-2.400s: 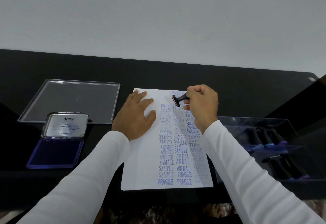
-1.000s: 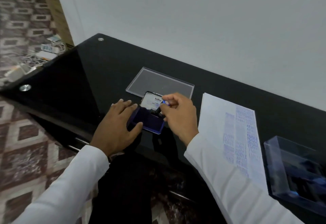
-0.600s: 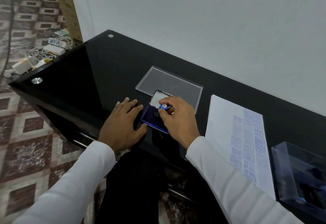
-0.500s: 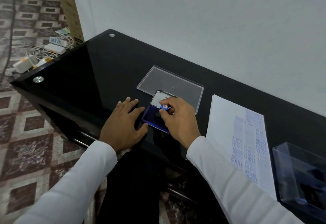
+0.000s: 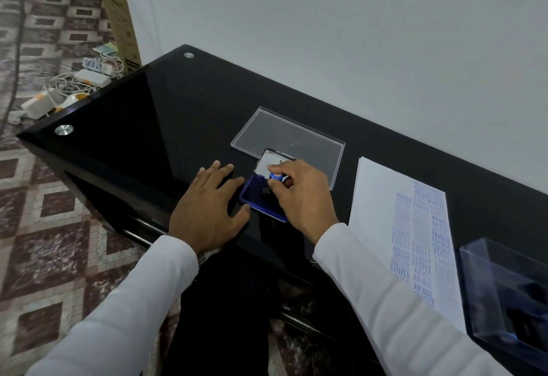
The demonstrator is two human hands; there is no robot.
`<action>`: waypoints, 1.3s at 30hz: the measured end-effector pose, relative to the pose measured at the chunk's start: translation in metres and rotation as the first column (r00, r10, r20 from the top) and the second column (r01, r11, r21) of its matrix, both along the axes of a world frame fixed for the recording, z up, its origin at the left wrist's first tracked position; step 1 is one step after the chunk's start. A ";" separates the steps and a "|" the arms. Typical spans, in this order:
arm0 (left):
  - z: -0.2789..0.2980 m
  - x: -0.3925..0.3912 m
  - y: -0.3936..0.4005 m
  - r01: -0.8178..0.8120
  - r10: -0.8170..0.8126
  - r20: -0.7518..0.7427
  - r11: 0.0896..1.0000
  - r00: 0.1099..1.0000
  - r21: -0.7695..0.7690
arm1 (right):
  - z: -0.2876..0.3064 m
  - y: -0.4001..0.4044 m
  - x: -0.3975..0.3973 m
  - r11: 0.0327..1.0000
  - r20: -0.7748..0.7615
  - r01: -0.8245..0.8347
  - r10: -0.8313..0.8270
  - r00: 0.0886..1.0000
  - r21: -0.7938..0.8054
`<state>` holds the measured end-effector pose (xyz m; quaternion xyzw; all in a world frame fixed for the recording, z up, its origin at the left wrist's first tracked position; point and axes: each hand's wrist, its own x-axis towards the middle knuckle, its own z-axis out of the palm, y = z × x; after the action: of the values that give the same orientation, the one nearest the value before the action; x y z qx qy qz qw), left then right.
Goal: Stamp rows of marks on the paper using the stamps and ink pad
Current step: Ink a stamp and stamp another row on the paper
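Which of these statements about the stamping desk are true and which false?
1. The right hand holds a blue-topped stamp on the open blue ink pad. True.
2. The left hand presses the white stamped paper. False: it rests flat on the black glass table beside the pad.
3. The paper lies right of the pad. True.
4. The clear plastic lid covers the pad. False: it lies flat behind it.
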<state>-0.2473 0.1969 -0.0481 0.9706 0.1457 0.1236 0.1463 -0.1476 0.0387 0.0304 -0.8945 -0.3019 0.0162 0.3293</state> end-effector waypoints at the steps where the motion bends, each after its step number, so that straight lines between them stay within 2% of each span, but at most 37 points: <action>1: 0.000 0.000 0.000 0.000 0.000 0.000 1.000 1.000 0.001 | 0.001 0.000 0.000 1.000 -0.007 0.001 -0.001 1.000 0.003; 16: -0.003 0.001 0.001 0.004 -0.004 0.009 1.000 1.000 0.009 | 0.001 0.001 0.006 1.000 -0.021 -0.028 0.027 0.999 -0.009; 30: -0.006 0.002 0.001 0.000 0.000 0.007 1.000 1.000 0.009 | 0.000 -0.003 0.003 0.997 -0.020 -0.005 0.007 1.000 0.075; 39: -0.006 0.003 0.002 -0.004 0.004 -0.009 1.000 1.000 0.014 | 0.001 -0.002 0.006 0.999 -0.028 -0.013 0.014 1.000 0.040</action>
<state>-0.2447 0.1987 -0.0545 0.9718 0.1475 0.1208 0.1386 -0.1414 0.0369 0.0314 -0.8853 -0.3037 0.0249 0.3514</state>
